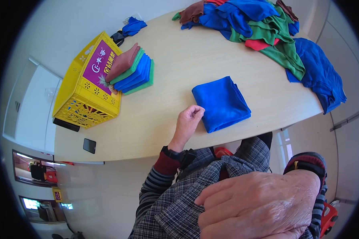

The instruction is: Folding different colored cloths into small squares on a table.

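A blue cloth (221, 105), folded into a thick square, lies near the front edge of the table. At its left edge, my left hand (187, 124) is closed, thumb and forefinger pinched together on the fabric. My right hand (259, 205) is raised close to the camera over my lap, away from the cloth. Its back faces up and its fingers curl under, so whatever they may hold is hidden. To the left, a stack of folded cloths in brown, green and blue (133, 73) leans against a yellow crate (85, 101).
A loose heap of blue, green, red and brown cloths (247, 24) covers the far right, with a blue cloth (319, 71) hanging over the table's edge. A dark phone (89, 145) lies front left. A crumpled blue cloth (134, 26) sits behind the crate. Red stools (328, 219) stand below.
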A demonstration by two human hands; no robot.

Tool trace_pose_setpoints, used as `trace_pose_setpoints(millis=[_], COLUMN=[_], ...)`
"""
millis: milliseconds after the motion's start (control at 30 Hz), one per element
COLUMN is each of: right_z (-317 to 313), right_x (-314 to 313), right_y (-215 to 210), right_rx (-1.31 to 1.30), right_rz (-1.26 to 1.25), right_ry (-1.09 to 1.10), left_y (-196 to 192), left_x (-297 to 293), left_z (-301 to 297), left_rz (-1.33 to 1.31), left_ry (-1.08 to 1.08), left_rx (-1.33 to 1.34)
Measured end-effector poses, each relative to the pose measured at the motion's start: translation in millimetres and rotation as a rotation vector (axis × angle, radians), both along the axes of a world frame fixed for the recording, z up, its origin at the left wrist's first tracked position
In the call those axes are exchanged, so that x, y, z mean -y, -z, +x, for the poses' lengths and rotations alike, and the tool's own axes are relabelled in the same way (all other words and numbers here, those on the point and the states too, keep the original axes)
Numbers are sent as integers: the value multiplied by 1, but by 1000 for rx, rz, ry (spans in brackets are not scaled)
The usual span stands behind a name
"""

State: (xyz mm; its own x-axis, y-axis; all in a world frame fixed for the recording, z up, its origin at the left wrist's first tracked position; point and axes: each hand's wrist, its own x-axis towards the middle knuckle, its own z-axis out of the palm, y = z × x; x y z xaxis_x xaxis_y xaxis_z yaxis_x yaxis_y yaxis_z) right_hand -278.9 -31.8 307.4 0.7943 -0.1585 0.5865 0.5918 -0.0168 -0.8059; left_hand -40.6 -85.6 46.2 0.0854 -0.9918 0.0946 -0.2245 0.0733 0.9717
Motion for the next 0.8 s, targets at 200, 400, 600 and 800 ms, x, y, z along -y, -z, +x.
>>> trace_pose_setpoints(millis=[200,400,600,800], right_z=[-11,16,43,48], right_x=[29,74,51,56], right_y=[25,129,184,195], right_rx=[-224,-538,-206,-213], right_rz=[-336,381,181,698], right_ry=[-184,589,605,235], left_y=[-3,-94,-94,-82], left_x=[-6,-21,-20,1], left_z=[9,-33,-76,-57], left_rz=[-1,-664,-979,-907], left_ry=[-32,-324,77,62], left_rx=[-17,363,810,825])
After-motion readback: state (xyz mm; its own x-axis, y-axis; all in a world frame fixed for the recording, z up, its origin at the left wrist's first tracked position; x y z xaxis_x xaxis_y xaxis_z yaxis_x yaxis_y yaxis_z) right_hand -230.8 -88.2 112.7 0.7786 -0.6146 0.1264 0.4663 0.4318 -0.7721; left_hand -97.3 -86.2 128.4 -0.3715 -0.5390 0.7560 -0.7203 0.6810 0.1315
